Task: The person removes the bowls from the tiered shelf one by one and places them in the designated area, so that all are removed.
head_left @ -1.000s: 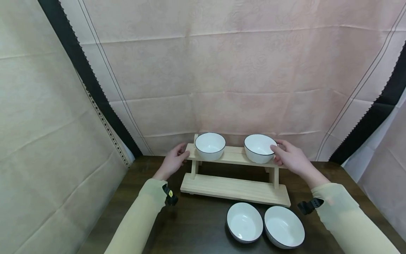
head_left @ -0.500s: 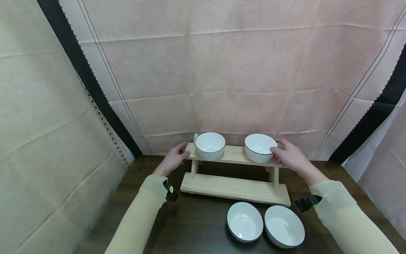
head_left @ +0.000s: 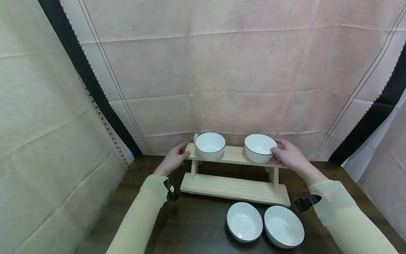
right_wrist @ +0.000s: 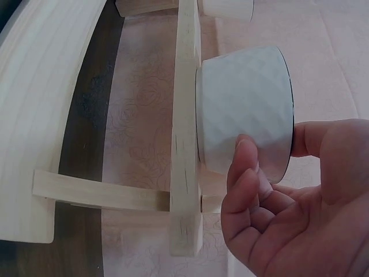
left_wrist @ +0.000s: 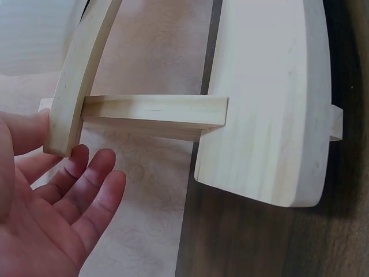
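A two-tier wooden rack [head_left: 234,187] stands on the dark table. Two white bowls with dark rims rest on its upper board [head_left: 233,155]: a left bowl [head_left: 210,144] and a right bowl [head_left: 258,146]. My right hand [head_left: 293,158] pinches the right bowl by its side, thumb at the rim; the right wrist view shows the bowl's faceted wall [right_wrist: 248,109], its base against the board. At the board's left end, my left hand [head_left: 172,160] holds the tip between thumb and index finger, the other fingers [left_wrist: 95,196] loosely bent below.
Two more white bowls stand side by side on the table [head_left: 190,225] in front of the rack: one bowl [head_left: 245,222] and, to its right, another bowl [head_left: 284,227]. The rack's lower board [head_left: 234,188] carries nothing. A pale cloth wall [head_left: 238,81] hangs behind.
The right wrist has shifted very slightly to the left. Bowls, rack and both holds look the same.
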`<control>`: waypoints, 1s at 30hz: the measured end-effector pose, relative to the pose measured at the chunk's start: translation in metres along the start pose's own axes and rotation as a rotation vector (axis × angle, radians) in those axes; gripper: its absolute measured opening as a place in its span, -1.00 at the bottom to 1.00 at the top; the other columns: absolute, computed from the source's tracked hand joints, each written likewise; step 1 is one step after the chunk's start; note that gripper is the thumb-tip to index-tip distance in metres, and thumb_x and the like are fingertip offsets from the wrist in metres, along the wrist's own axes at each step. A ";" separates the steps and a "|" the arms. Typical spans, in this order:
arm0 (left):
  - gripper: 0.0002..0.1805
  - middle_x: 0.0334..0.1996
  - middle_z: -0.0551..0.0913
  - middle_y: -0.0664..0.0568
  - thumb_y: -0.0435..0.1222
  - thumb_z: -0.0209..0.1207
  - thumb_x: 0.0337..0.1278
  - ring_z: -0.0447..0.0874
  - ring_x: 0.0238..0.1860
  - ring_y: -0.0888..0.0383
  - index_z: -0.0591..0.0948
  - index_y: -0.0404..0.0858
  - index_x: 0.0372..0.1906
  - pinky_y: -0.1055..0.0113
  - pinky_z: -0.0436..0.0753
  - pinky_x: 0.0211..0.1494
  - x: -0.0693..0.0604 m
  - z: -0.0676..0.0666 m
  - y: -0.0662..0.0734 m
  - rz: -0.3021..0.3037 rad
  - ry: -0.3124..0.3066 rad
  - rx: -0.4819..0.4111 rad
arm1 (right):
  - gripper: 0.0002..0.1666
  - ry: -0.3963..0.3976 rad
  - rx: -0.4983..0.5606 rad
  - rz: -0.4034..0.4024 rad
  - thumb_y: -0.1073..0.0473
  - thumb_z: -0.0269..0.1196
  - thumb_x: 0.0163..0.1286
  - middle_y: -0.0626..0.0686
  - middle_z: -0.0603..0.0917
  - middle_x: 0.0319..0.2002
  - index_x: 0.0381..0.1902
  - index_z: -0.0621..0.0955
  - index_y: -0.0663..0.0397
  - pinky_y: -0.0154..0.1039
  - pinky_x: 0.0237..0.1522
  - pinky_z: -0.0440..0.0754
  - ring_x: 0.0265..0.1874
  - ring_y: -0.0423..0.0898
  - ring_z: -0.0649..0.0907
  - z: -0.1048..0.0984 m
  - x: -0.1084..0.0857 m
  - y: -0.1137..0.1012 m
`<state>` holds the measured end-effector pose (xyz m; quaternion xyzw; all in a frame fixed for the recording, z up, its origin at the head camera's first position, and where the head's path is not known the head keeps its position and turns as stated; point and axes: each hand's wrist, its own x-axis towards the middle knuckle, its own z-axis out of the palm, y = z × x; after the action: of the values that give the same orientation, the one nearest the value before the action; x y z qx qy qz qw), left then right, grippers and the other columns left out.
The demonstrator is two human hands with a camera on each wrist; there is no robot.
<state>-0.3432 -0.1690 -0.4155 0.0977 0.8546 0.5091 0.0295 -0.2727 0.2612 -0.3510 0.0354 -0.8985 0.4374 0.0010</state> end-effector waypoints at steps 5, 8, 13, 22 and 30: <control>-0.34 -0.01 0.47 -0.13 -0.17 0.12 0.47 0.56 -0.06 -0.10 0.23 -0.16 0.55 0.08 0.66 -0.03 -0.001 0.001 0.004 -0.013 0.020 0.048 | -0.20 0.002 -0.009 0.006 0.03 0.04 0.56 0.20 0.69 -0.29 0.53 0.07 0.36 -0.21 -0.32 0.64 -0.36 0.00 0.68 0.000 0.001 0.001; -0.35 -0.01 0.47 -0.11 -0.16 0.13 0.45 0.54 -0.11 -0.02 0.25 -0.15 0.54 0.19 0.66 -0.11 -0.002 0.001 0.006 -0.020 0.034 0.068 | -0.21 0.005 -0.013 0.006 0.04 0.03 0.56 0.20 0.69 -0.29 0.53 0.07 0.36 -0.20 -0.32 0.64 -0.36 0.01 0.68 0.001 0.000 0.001; -0.35 -0.02 0.47 -0.11 -0.18 0.14 0.45 0.54 -0.11 -0.01 0.26 -0.16 0.54 0.22 0.67 -0.13 -0.003 0.003 0.008 -0.021 0.045 0.069 | -0.22 0.008 -0.012 0.006 0.07 0.02 0.55 0.20 0.69 -0.29 0.53 0.07 0.37 -0.20 -0.32 0.64 -0.36 0.01 0.68 0.001 0.000 0.000; -0.35 0.00 0.48 -0.11 -0.18 0.15 0.45 0.55 -0.06 -0.07 0.26 -0.15 0.54 0.18 0.67 -0.09 -0.001 0.004 0.007 -0.033 0.049 0.058 | -0.24 0.007 0.021 0.013 0.11 0.01 0.54 0.20 0.69 -0.31 0.51 0.08 0.41 -0.18 -0.34 0.67 -0.39 -0.02 0.66 0.001 -0.001 -0.005; -0.35 -0.03 0.48 -0.11 -0.18 0.15 0.45 0.56 -0.10 -0.05 0.26 -0.16 0.53 0.21 0.66 -0.14 0.000 0.005 0.005 -0.024 0.060 0.064 | -0.25 0.014 0.059 0.013 0.16 0.01 0.52 0.21 0.69 -0.33 0.50 0.08 0.44 -0.20 -0.36 0.68 -0.40 -0.02 0.67 0.002 -0.001 -0.006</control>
<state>-0.3420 -0.1624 -0.4139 0.0730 0.8720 0.4840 0.0069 -0.2713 0.2562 -0.3476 0.0264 -0.8855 0.4638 0.0031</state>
